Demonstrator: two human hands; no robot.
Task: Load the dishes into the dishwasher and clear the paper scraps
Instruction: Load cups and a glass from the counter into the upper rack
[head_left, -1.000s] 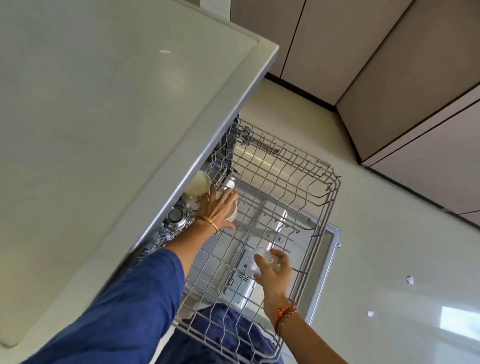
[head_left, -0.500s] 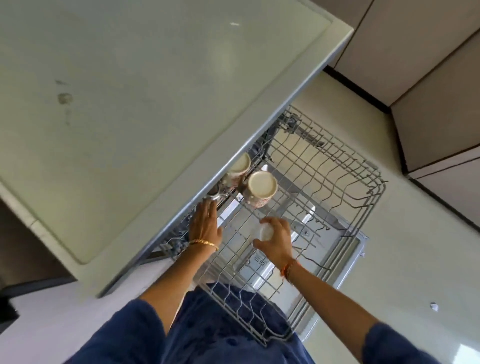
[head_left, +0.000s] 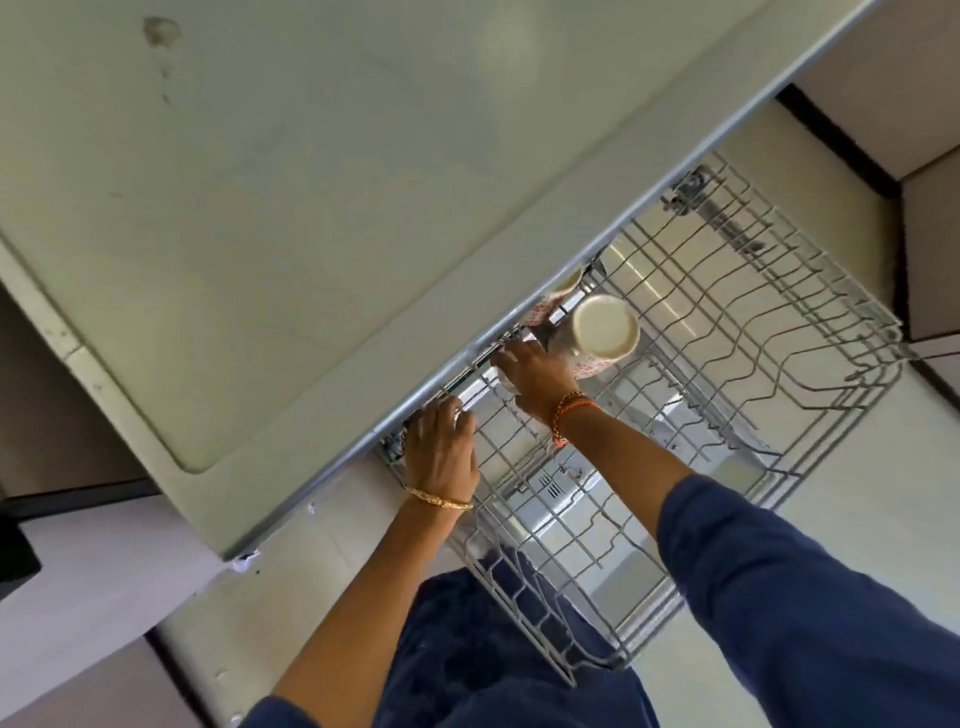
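Head view shows my right hand (head_left: 535, 382) has carried its small glass (head_left: 505, 382) back beside the cup (head_left: 602, 332), fingers curled round it, while my left hand (head_left: 441, 447) now rests on the rack (head_left: 779, 291), its grip hidden, so loading continues

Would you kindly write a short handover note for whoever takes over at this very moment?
Left hand: at the rack's counter-side edge; grip hidden.
Right hand: setting a small clear glass beside the patterned cup; fingers mostly hidden.
Done: that cup stands upside down in the pulled-out rack; a second cup sits behind it, under the countertop.
Left: release the glass, load remaining dishes, clear paper scraps; none in view.
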